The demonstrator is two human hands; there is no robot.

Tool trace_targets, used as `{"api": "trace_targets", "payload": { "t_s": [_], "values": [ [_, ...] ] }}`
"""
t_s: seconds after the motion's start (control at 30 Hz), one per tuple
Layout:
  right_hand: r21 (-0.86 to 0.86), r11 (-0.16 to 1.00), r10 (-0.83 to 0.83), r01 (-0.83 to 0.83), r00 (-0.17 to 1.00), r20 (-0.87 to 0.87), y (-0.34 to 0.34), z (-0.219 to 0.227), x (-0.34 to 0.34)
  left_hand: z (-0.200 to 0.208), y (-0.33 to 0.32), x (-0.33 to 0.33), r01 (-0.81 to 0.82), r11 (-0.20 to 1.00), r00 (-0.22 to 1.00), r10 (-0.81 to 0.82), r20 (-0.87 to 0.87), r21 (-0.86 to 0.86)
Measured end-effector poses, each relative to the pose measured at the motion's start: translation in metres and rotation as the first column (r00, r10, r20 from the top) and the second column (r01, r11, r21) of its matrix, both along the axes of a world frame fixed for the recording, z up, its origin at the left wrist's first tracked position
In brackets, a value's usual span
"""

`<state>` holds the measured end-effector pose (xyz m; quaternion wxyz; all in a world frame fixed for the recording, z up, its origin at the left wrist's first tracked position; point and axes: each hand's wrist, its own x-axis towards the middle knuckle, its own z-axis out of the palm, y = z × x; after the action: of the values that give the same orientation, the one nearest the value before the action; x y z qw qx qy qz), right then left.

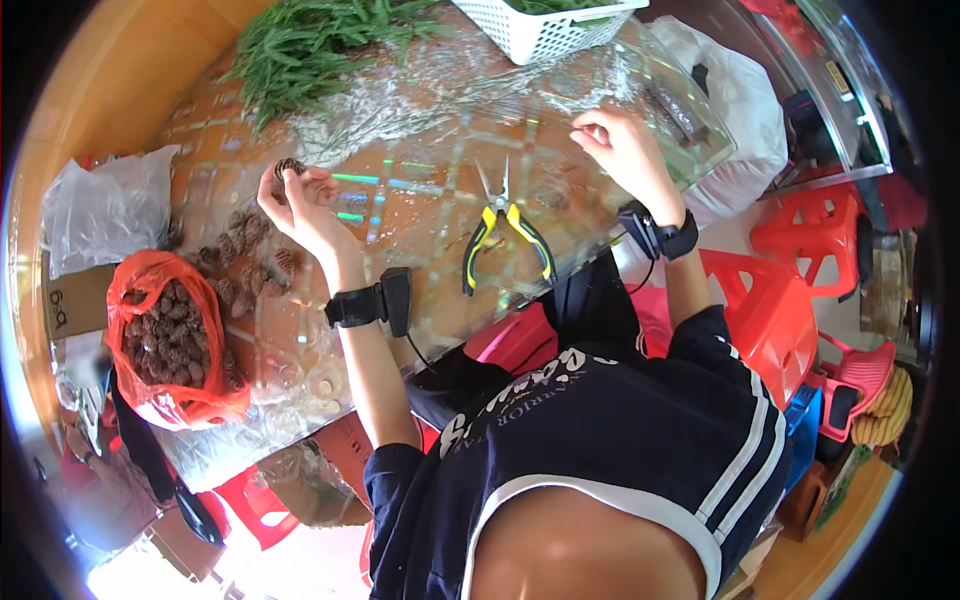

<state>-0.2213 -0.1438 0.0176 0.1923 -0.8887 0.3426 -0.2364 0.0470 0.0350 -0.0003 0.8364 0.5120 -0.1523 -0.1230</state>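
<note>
My left hand point(301, 199) is closed around a small brown pine cone point(289, 166) above the left side of the table. My right hand point(622, 148) hovers over the table's right part, its fingers pinched together; whatever is between them, if anything, is too small to make out. Between my hands lies a pair of pliers point(502, 203) with yellow and black handles, its jaws spread and pointing away from me. Thin wire-like stems point(440, 112) stretch across the table beyond the pliers. Several loose pine cones point(238, 240) lie left of my left forearm.
A red plastic bag point(122, 300) full of pine cones stands at the table's left edge. Green artificial sprigs point(300, 55) are heaped at the far side beside a white basket point(530, 38). A white bag point(765, 120) and red stools point(775, 310) are at the right.
</note>
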Motion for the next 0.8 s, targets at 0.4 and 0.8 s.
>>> {"api": "trace_targets", "payload": {
  "t_s": [0.4,0.8],
  "values": [
    [-0.119,0.702,0.665,-0.702,0.706,-0.241,0.019,0.034,0.205,0.0,0.011,0.005,-0.376,0.917,0.926,0.376,-0.025,-0.135],
    [-0.207,0.663,0.586,-0.72,0.671,-0.454,0.016,-0.001,0.25,0.006,0.013,0.005,-0.388,0.903,0.922,0.377,-0.089,-0.186]
  ]
}}
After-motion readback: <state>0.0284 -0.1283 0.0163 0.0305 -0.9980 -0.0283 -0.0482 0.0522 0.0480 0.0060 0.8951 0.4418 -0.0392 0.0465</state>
